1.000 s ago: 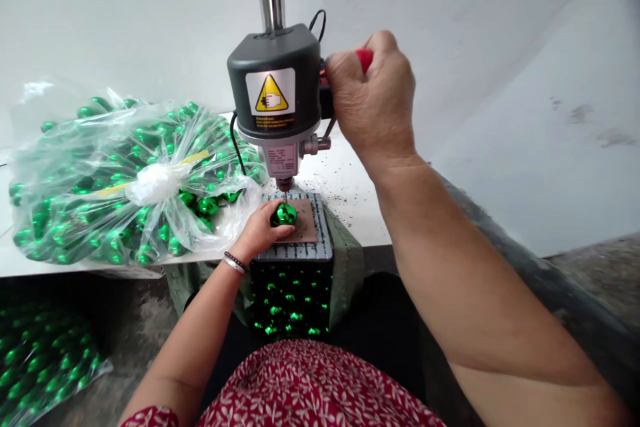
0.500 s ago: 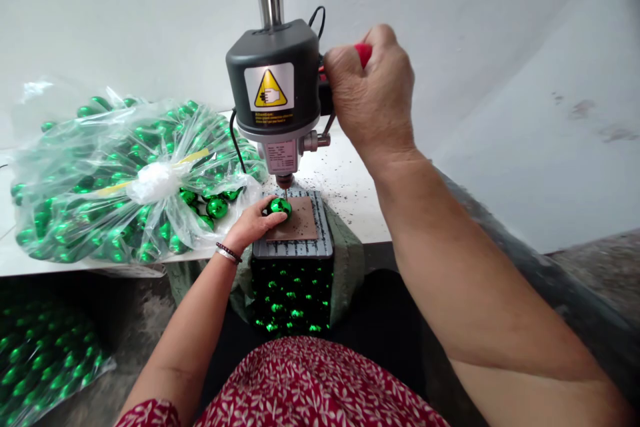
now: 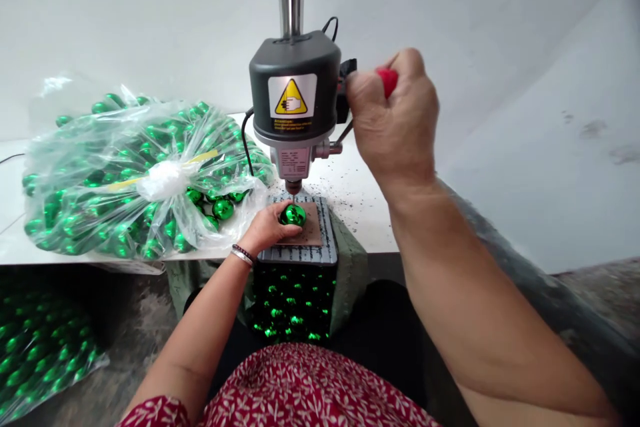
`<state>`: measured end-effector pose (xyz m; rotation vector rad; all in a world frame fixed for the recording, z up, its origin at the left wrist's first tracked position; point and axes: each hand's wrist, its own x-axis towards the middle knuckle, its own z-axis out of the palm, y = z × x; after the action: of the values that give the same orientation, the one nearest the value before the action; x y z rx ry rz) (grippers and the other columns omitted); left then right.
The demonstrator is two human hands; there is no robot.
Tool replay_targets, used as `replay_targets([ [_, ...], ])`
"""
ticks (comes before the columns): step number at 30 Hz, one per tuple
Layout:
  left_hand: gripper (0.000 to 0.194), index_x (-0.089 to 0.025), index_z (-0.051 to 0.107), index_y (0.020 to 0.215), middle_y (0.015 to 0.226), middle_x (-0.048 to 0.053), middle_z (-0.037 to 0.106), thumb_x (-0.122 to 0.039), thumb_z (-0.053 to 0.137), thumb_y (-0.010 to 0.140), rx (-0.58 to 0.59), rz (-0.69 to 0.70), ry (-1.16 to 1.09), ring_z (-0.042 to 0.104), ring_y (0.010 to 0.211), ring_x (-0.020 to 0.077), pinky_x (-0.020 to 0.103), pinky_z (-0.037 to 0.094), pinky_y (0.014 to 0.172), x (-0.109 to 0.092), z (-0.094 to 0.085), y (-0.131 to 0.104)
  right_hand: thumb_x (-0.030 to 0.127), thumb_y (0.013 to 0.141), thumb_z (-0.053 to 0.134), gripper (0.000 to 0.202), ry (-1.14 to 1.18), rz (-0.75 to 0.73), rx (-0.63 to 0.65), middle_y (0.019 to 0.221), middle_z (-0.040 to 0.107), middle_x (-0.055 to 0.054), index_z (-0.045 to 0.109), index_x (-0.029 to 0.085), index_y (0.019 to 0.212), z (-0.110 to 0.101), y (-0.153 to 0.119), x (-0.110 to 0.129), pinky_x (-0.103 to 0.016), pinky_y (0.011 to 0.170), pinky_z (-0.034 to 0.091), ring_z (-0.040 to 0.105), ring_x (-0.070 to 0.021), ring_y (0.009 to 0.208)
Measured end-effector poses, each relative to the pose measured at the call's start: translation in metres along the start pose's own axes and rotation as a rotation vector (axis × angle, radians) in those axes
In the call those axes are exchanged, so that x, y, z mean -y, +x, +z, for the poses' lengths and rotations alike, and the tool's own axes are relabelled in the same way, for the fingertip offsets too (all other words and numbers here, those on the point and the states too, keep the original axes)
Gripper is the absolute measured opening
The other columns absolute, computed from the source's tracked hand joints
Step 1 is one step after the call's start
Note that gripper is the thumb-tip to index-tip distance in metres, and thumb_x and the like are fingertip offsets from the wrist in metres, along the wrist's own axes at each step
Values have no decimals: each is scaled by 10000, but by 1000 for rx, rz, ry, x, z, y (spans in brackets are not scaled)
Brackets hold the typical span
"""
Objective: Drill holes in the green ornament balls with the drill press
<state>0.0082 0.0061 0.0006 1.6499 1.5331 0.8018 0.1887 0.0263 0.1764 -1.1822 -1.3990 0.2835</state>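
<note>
The bag [image 3: 135, 180] on the table [image 3: 350, 193] is tied shut and packed with green balls, so by the look of it most of the stock has yet to go under the drill [image 3: 295, 103]; a second bag [image 3: 40, 347] lies on the floor at lower left, and a bin [image 3: 293, 303] under the drill's plate [image 3: 320, 247] shows many balls inside, whether drilled or not cannot be told. Dark chips are scattered on the table by the drill, which suggests a good number are already done. The right hand [image 3: 395, 120] is clenched round the red handle [image 3: 387, 80] at the drill's side. The left hand [image 3: 267, 230] pinches one ball [image 3: 293, 215] against the brown pad [image 3: 310, 230] on the plate, straight beneath the bit [image 3: 293, 190], whose tip is at or just above the ball's top; contact cannot be told. A loose ball [image 3: 223, 208] rests by the bag's edge. Against half a second ago, the held ball sits further onto the pad and squarely under the bit, where it was then at the pad's left edge, and the whole view has shifted a little right and down; both grips are unchanged.
</note>
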Motion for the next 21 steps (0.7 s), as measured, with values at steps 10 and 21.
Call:
replay_targets([
  [10, 596, -166, 718, 1243, 1026, 21, 772, -279, 837, 669, 5, 14, -43, 700, 977, 233, 320, 533, 957, 1, 3, -4, 413, 920, 527, 211, 7, -136, -62, 798, 546, 27, 442, 234, 844, -9, -47, -24, -299, 726, 467, 456, -94, 694],
  [21, 544, -166, 719, 1214, 1017, 14, 767, -284, 811, 691, 9, 14, -48, 693, 951, 225, 295, 526, 885, 4, 6, -4, 421, 925, 522, 193, -26, -147, -104, 749, 512, 21, 474, 249, 852, -5, -59, -34, -301, 685, 454, 514, -114, 707],
])
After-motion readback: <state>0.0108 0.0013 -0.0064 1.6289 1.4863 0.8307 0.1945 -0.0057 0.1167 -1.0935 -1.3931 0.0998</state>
